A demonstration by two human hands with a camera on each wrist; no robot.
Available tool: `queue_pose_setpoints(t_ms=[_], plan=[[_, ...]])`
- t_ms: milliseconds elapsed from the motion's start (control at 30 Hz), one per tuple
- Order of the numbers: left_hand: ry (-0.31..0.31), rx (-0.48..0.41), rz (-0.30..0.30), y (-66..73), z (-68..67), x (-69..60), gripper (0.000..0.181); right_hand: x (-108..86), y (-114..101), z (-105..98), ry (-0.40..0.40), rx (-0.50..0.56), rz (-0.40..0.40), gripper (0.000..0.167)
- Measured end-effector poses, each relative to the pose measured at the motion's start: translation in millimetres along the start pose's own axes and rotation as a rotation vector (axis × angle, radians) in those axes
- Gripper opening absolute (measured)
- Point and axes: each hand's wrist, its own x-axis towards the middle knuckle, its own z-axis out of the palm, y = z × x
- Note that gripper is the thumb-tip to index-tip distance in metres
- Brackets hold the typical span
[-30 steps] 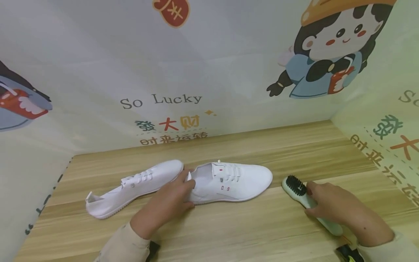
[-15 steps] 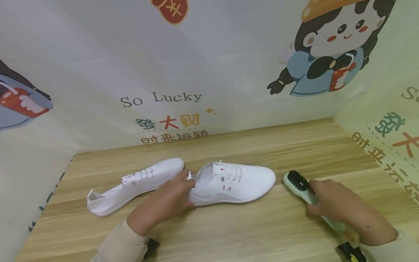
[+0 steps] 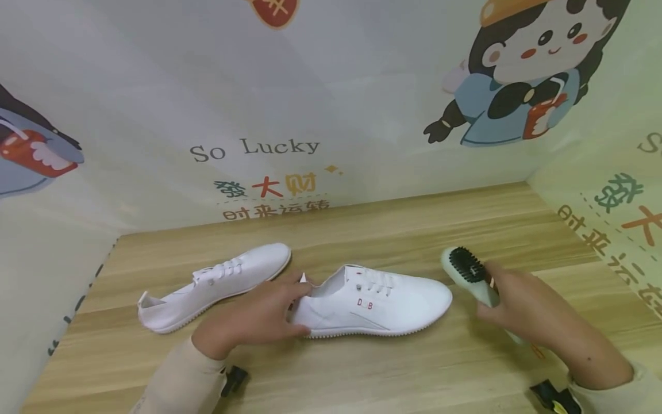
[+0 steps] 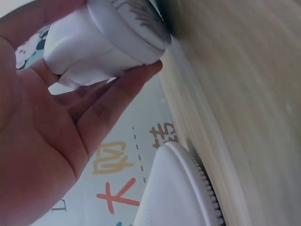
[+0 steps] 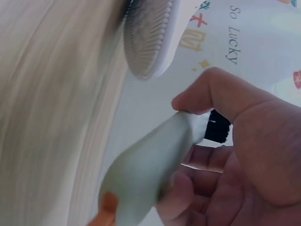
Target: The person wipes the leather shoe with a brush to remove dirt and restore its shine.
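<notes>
In the head view my left hand point(image 3: 258, 313) grips the heel of a white lace-up shoe point(image 3: 400, 305), its toe pointing right. The left wrist view shows thumb and fingers on either side of the heel point(image 4: 94, 42), which is lifted off the table. Ridged tread on the shoe sole point(image 5: 148, 40) shows in the right wrist view. My right hand point(image 3: 522, 305) holds a pale green shoe brush point(image 3: 468, 265) right of the toe, apart from it, black bristles facing up. The thumb and fingers wrap the brush handle point(image 5: 141, 165); an orange loop hangs at its end.
A second white shoe point(image 3: 217, 287) lies on the wood-grain table point(image 3: 341, 379), behind and left of my left hand. Printed cloth walls point(image 3: 372, 144) enclose the back and sides. Black wrist straps point(image 3: 235, 380) show below both sleeves.
My left hand has raised the gripped shoe and shifted it slightly right and nearer. My right hand has lifted the brush a little and moved it toward the shoe's toe. The other shoe stays put.
</notes>
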Motion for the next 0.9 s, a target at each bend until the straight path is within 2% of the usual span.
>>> queue_pose_setpoints(t_ms=[133, 267, 400, 567, 767, 900], plan=[[-0.022, -0.042, -0.036, -3.8, -1.7, 2.8, 0.038, -0.6, -6.8, -4.1, 0.01, 0.019, 0.002, 0.064], [0.002, -0.016, -0.051, -3.5, 2.0, 5.6, 0.046, -3.3, -12.6, -4.9, 0.027, 0.042, 0.007, 0.064], [0.028, 0.053, -0.04, -2.0, 6.9, 7.4, 0.065, -5.4, -21.1, -3.3, 0.061, 0.054, -0.026, 0.053], [0.041, 0.093, -0.05, -2.0, 11.3, 7.3, 0.068, -6.4, -34.9, -0.1, 0.105, 0.06, -0.104, 0.038], [-0.032, -0.029, -0.043, -8.2, 14.3, 3.2, 0.059, -4.7, -61.7, 6.8, 0.155, 0.086, -0.24, 0.041], [-0.049, -0.096, -0.05, -11.7, 12.0, 3.1, 0.06, 6.1, -85.1, 12.5, 0.185, 0.089, -0.306, 0.039]])
